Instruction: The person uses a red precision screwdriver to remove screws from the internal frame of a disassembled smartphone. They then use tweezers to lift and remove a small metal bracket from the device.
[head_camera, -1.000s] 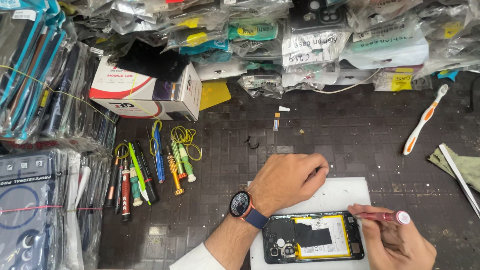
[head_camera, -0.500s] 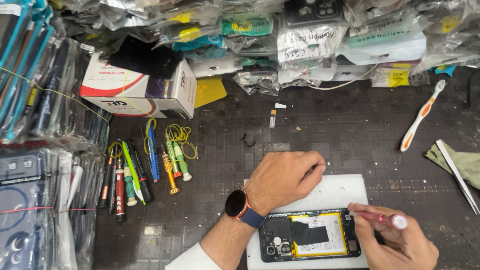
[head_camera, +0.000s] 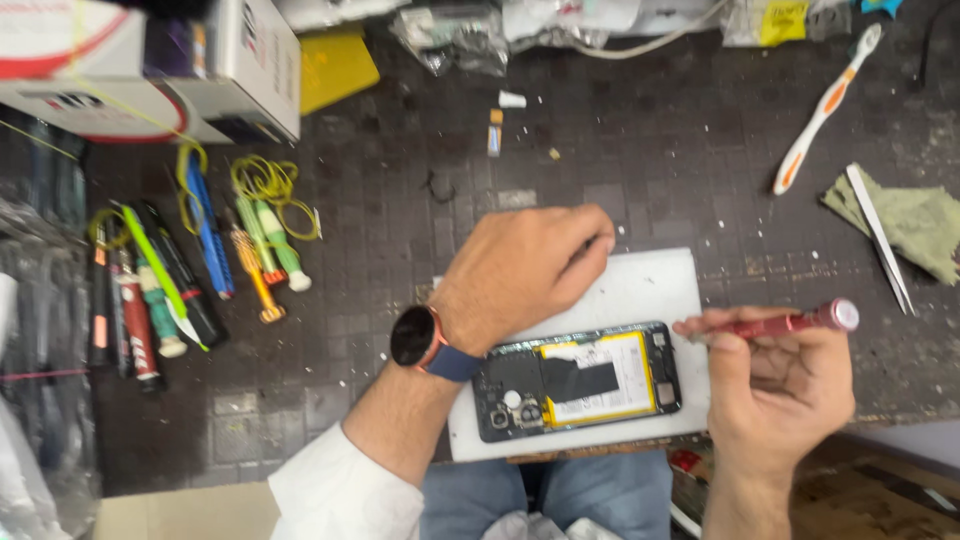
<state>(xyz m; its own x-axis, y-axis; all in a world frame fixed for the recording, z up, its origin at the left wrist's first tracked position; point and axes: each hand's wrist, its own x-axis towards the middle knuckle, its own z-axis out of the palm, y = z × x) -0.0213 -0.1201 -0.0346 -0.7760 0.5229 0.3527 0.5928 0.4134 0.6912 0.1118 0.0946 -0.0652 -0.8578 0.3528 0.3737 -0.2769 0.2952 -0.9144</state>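
An opened phone with a yellow-edged battery lies back-up on a white pad at the bench's front edge. My left hand, with a watch on the wrist, rests curled on the pad just above the phone; whether it holds anything is hidden. My right hand grips a slim red screwdriver held level, its tip near the phone's right end.
Several coloured screwdrivers with yellow wire lie at the left. A white box stands at the back left. A toothbrush, tweezers and a green cloth lie at the right. Packaged parts line the back.
The camera has tilted down and closer, so the bench fills the view. Both hands stay about where they were over the pad and phone.
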